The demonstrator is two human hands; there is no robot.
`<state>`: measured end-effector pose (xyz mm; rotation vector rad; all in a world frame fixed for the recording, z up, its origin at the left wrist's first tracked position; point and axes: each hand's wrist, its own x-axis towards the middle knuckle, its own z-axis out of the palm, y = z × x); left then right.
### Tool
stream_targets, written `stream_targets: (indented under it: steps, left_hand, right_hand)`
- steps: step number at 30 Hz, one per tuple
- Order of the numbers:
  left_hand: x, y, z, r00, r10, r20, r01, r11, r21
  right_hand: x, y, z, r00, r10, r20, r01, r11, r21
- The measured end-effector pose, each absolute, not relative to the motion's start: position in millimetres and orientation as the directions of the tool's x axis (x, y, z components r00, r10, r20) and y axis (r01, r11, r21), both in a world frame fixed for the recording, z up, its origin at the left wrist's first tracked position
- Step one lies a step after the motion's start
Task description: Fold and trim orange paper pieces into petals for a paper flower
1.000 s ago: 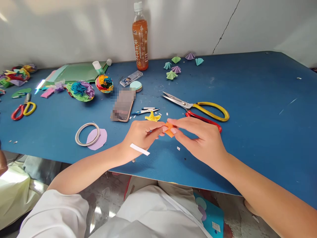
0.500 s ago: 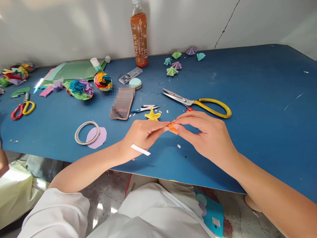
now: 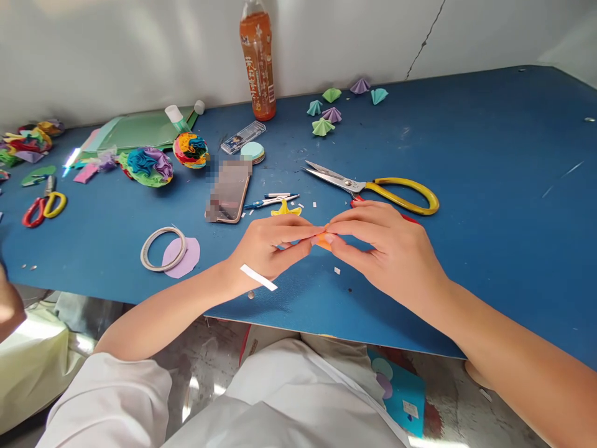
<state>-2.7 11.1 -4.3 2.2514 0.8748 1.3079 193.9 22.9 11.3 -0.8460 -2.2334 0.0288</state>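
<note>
Standing at the back of the blue counter: one bottle of orange drink, its label printed with a column of white characters, too blurred to read with certainty, and a barcode low on the side. Below the counter's edge: one teal bag with a small pale sticker, print illegible. Central item: one orange paper piece, held up above the counter between the two hands, the fingers of the left hand and of the right hand each pinching it from their own side. Mostly covered by fingertips; the showing part bridges the gap between the hands, but its long axis and pointing end cannot be told. One white strip lies across the left hand near the wrist. Beyond the hands: large scissors, blades partly open and pointing left, red handle largely hidden behind the right hand; one yellow paper piece, its lower part hidden behind the left hand; two pens; one phone. To the left: one tape roll, overlapping a lilac paper disc. Farther back: pleated paper pieces in green, lilac and turquoise.
</note>
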Motion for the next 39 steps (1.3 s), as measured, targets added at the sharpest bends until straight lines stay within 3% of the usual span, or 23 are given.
stream_targets:
  steps: [12, 19, 26, 39]
  left_hand:
    - [-2, 6, 0, 0.299, 0.804, 0.513, 0.283, -0.589, 0.757]
    - [-1, 6, 3, 0.297, 0.89, 0.347, 0.108, -0.392, 0.914]
    - [-2, 7, 5, 0.327, 0.92, 0.215, 0.058, -0.246, 0.967]
    - [-1, 8, 7, 0.284, 0.926, 0.251, 0.033, -0.271, 0.962]
  right_hand:
    - [195, 19, 14, -0.613, 0.373, 0.696, 0.545, 0.838, 0.032]
    - [195, 18, 15, -0.632, 0.361, 0.686, 0.529, 0.847, 0.043]
    - [196, 15, 16, -0.637, 0.381, 0.67, 0.519, 0.855, 0.007]
    - [195, 12, 16, -0.615, 0.432, 0.659, 0.515, 0.853, -0.079]
